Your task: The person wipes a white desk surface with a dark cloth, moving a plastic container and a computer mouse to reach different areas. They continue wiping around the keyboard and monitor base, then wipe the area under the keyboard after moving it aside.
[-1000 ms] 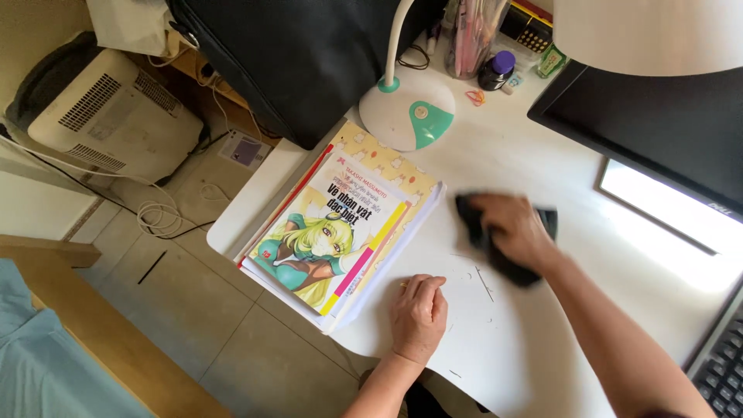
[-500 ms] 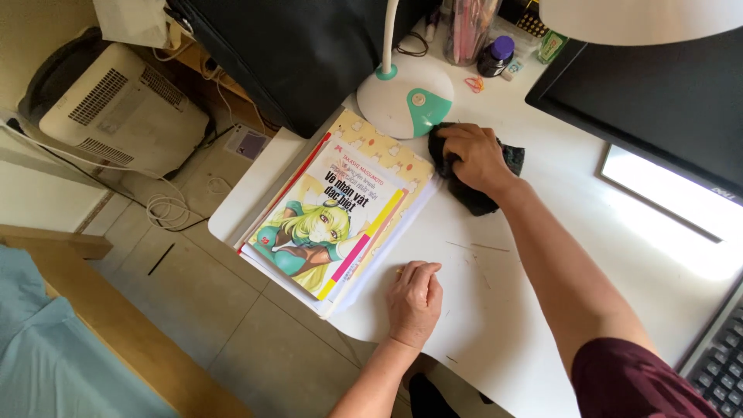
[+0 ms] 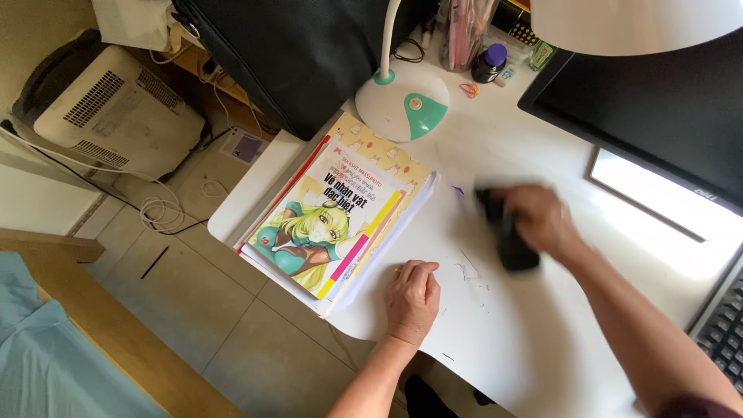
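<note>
Right hand [image 3: 542, 220] is clamped down over a dark cloth [image 3: 507, 240] on the white desk [image 3: 526, 340] — fingers curled around the wad, palm on top. Hand and cloth are motion-blurred, so the exact finger grip is hard to read. The cloth sits mid-desk, right of the book stack and below-left of the monitor [image 3: 658, 116]; its lower end sticks out from under the hand.

Left hand [image 3: 412, 300] lies flat on the desk near the front edge, palm down, fingers together and slightly bent, holding nothing. Fingertips are just beside the lower right corner of the book stack [image 3: 340, 224]; I can't tell if they touch it.

The stack lies at an angle on the desk's left corner — top book has a cartoon figure with yellow-green hair and a pink and yellow stripe along one side.

A few dark scratch marks on the desk surface between the two hands.

Behind the stack: round white and green lamp base [image 3: 402, 104], white lamp neck rising from it. Further back, a small dark bottle with a purple cap [image 3: 489, 63] and a clear holder of pens [image 3: 467, 31]. Keyboard corner [image 3: 724, 340] at the right edge. Black bag [image 3: 294, 54] at the desk's back left.
</note>
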